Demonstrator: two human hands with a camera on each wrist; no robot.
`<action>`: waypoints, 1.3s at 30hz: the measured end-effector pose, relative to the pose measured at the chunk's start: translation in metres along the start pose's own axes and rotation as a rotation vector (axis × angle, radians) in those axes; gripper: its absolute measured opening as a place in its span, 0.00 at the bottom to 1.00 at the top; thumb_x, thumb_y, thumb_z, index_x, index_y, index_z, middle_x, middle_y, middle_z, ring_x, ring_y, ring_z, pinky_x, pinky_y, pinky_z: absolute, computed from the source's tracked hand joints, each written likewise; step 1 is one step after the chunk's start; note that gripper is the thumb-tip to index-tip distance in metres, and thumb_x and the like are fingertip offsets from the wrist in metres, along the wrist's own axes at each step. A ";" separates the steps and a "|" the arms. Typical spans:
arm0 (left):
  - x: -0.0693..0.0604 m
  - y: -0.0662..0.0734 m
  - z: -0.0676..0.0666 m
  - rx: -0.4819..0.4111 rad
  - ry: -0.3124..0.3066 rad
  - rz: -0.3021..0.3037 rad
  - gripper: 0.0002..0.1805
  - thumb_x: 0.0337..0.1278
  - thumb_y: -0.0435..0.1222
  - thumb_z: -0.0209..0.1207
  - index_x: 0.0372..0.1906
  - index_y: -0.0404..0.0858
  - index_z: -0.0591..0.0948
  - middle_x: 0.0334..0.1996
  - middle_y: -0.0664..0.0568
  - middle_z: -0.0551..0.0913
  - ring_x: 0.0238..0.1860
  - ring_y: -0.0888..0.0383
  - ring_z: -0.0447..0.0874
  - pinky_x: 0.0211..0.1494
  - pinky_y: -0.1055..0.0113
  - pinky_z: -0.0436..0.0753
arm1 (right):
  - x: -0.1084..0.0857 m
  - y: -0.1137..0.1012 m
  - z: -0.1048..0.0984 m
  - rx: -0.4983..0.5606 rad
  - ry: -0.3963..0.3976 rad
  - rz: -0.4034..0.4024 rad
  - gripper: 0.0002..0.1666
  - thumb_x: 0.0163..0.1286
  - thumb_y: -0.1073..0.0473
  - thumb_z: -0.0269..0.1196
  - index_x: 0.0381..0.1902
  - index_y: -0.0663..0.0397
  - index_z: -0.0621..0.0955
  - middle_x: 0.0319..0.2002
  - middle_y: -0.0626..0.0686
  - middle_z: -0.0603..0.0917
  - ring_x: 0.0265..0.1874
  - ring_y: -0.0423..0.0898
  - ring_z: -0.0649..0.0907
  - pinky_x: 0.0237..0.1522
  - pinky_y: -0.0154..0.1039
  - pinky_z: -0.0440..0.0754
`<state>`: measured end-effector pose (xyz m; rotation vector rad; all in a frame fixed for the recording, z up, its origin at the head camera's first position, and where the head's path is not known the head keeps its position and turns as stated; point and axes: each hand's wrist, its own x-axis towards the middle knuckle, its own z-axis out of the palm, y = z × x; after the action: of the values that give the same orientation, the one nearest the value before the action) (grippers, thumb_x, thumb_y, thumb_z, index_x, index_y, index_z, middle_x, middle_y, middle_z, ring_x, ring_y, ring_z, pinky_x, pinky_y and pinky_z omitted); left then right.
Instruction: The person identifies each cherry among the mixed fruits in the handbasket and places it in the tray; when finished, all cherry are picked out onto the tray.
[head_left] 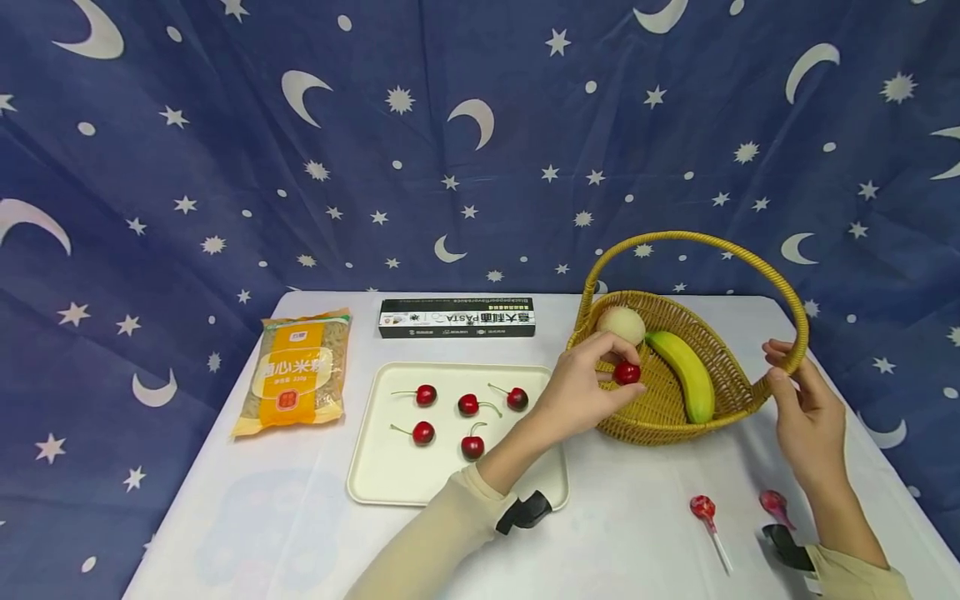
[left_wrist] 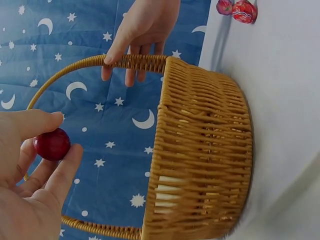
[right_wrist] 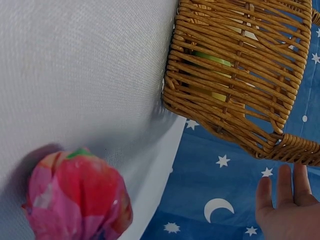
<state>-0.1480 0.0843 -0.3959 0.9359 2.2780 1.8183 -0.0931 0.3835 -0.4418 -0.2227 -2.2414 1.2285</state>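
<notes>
My left hand (head_left: 588,383) pinches a dark red cherry (head_left: 627,372) between thumb and fingers, above the left part of a woven wicker basket (head_left: 630,431). No stem shows on this cherry (left_wrist: 52,145) in the left wrist view. At the basket's right end, my right hand (head_left: 813,421) holds the lower part of the arched handle (head_left: 799,321), thumb on one side and fingers on the other. Inside the basket lie a yellow banana (head_left: 692,379) and a pale round fruit (head_left: 622,323), partly hidden by the left hand.
Left of the basket, a cream tray (head_left: 382,487) bears several stemmed cherries (head_left: 472,447). Behind it lies a black-and-white pasta box (head_left: 457,317); a yellow-orange food bag (head_left: 295,371) is farther left. Two wrapped lollipops (head_left: 702,507) lie in front of the basket, near the right forearm.
</notes>
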 end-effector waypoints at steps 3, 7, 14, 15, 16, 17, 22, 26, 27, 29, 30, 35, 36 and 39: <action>-0.006 0.000 -0.006 0.000 0.014 0.003 0.16 0.60 0.26 0.73 0.49 0.37 0.81 0.50 0.46 0.84 0.52 0.65 0.85 0.54 0.80 0.87 | 0.000 0.001 0.000 0.005 0.004 -0.004 0.23 0.85 0.60 0.55 0.73 0.48 0.79 0.64 0.31 0.82 0.63 0.25 0.78 0.57 0.13 0.74; -0.014 -0.001 -0.016 -0.014 0.033 -0.002 0.16 0.59 0.26 0.73 0.49 0.36 0.81 0.50 0.45 0.83 0.53 0.62 0.85 0.55 0.79 0.87 | 0.000 0.001 0.001 0.007 0.004 -0.002 0.23 0.85 0.60 0.55 0.73 0.48 0.79 0.64 0.31 0.82 0.63 0.25 0.78 0.58 0.13 0.74; -0.026 -0.003 -0.028 -0.023 0.070 -0.011 0.16 0.58 0.26 0.73 0.48 0.36 0.81 0.50 0.44 0.84 0.51 0.61 0.83 0.54 0.77 0.88 | 0.000 0.001 -0.001 0.006 0.010 0.013 0.23 0.85 0.59 0.55 0.73 0.47 0.79 0.64 0.31 0.83 0.63 0.26 0.78 0.59 0.13 0.74; -0.028 -0.003 -0.029 -0.027 0.073 -0.014 0.16 0.58 0.26 0.73 0.48 0.36 0.81 0.51 0.44 0.84 0.51 0.61 0.83 0.54 0.77 0.88 | 0.000 0.001 -0.001 0.007 0.012 0.015 0.23 0.85 0.58 0.55 0.73 0.47 0.79 0.64 0.31 0.82 0.63 0.26 0.78 0.59 0.12 0.74; -0.029 -0.004 -0.030 -0.033 0.077 -0.019 0.16 0.58 0.26 0.73 0.48 0.36 0.81 0.51 0.44 0.83 0.51 0.61 0.83 0.54 0.77 0.88 | 0.000 0.001 -0.001 0.010 0.014 0.015 0.23 0.86 0.58 0.54 0.73 0.48 0.78 0.64 0.31 0.83 0.63 0.26 0.78 0.60 0.13 0.74; -0.030 -0.004 -0.031 -0.033 0.081 -0.023 0.16 0.58 0.26 0.73 0.48 0.35 0.81 0.51 0.43 0.83 0.52 0.60 0.83 0.54 0.77 0.88 | 0.000 0.001 -0.001 0.010 0.016 0.017 0.23 0.86 0.58 0.54 0.73 0.48 0.78 0.64 0.31 0.83 0.63 0.26 0.78 0.60 0.13 0.74; -0.037 -0.009 -0.038 -0.023 0.108 -0.030 0.16 0.58 0.25 0.73 0.48 0.35 0.81 0.51 0.43 0.83 0.54 0.55 0.85 0.55 0.76 0.89 | 0.000 0.000 -0.001 0.018 0.017 0.033 0.23 0.86 0.58 0.54 0.73 0.48 0.78 0.65 0.33 0.83 0.63 0.27 0.78 0.59 0.13 0.74; -0.047 -0.015 -0.046 -0.021 0.132 -0.027 0.15 0.57 0.25 0.73 0.47 0.35 0.81 0.49 0.43 0.83 0.54 0.53 0.85 0.54 0.73 0.90 | -0.001 0.001 0.000 0.021 0.012 0.043 0.23 0.86 0.58 0.54 0.73 0.47 0.78 0.65 0.33 0.83 0.63 0.27 0.78 0.59 0.13 0.74; -0.050 -0.017 -0.048 -0.024 0.136 -0.028 0.15 0.57 0.25 0.73 0.46 0.35 0.81 0.49 0.43 0.83 0.54 0.53 0.85 0.54 0.73 0.90 | -0.001 0.001 0.001 0.021 0.012 0.041 0.23 0.86 0.58 0.54 0.73 0.47 0.78 0.65 0.33 0.83 0.63 0.26 0.78 0.59 0.13 0.74; -0.055 -0.020 -0.052 -0.029 0.144 -0.026 0.15 0.57 0.24 0.73 0.46 0.35 0.81 0.48 0.42 0.83 0.53 0.53 0.86 0.53 0.71 0.91 | 0.000 0.001 0.002 0.023 0.014 0.034 0.22 0.86 0.58 0.54 0.73 0.48 0.79 0.65 0.33 0.83 0.63 0.26 0.78 0.58 0.13 0.74; -0.057 -0.021 -0.054 -0.030 0.149 -0.027 0.15 0.57 0.24 0.73 0.46 0.35 0.81 0.48 0.42 0.83 0.52 0.54 0.86 0.53 0.70 0.91 | 0.000 0.001 0.002 0.023 0.015 0.028 0.22 0.85 0.58 0.54 0.73 0.48 0.79 0.65 0.34 0.83 0.63 0.26 0.78 0.57 0.13 0.74; -0.066 -0.026 -0.063 -0.021 0.176 -0.047 0.16 0.55 0.23 0.74 0.45 0.35 0.81 0.46 0.43 0.82 0.50 0.57 0.85 0.50 0.71 0.92 | 0.001 0.000 0.002 0.030 0.016 0.030 0.22 0.86 0.58 0.54 0.73 0.48 0.79 0.64 0.33 0.83 0.63 0.27 0.78 0.59 0.13 0.74; -0.067 -0.027 -0.065 -0.020 0.181 -0.053 0.16 0.54 0.23 0.74 0.45 0.35 0.81 0.46 0.43 0.82 0.49 0.57 0.85 0.50 0.71 0.92 | 0.001 0.000 0.002 0.032 0.015 0.035 0.23 0.86 0.58 0.54 0.73 0.48 0.79 0.64 0.33 0.83 0.63 0.27 0.78 0.59 0.13 0.74; -0.070 -0.028 -0.067 -0.013 0.188 -0.061 0.16 0.53 0.23 0.74 0.44 0.34 0.80 0.47 0.43 0.82 0.49 0.57 0.85 0.49 0.71 0.92 | 0.001 0.000 0.003 0.029 0.014 0.042 0.23 0.86 0.58 0.54 0.73 0.48 0.79 0.64 0.32 0.83 0.63 0.27 0.78 0.58 0.13 0.74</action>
<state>-0.1309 -0.0119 -0.4229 0.7125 2.3678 1.9694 -0.0950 0.3819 -0.4425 -0.2679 -2.2161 1.2769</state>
